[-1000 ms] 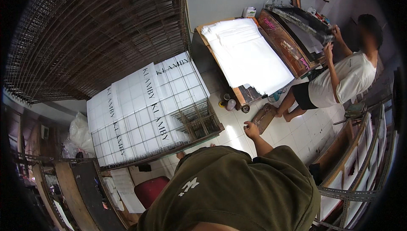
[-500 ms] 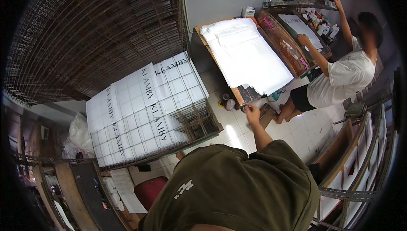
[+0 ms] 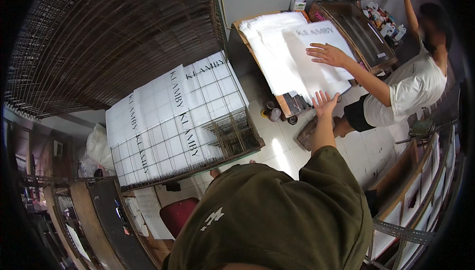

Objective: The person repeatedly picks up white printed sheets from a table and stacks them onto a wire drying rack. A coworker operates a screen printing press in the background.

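My right hand reaches forward with its fingers spread and nothing in its grasp. It is at the near edge of a white printed sheet; whether it touches the sheet I cannot tell. A co-worker's hand lies over that same sheet, fingers stretched out. Beneath is a stack of white sheets on a wooden table. My left hand is out of view.
To the left stands a wire drying rack bearing several printed sheets, its upper racks raised. Behind the co-worker's arm are a wooden printing frame and bottles. A red chair and a shelf rack stand close by.
My right hand has moved forward and its fingers have spread. The co-worker has brought the printed sheet from the printing frame over the stack. The view has shifted slightly.
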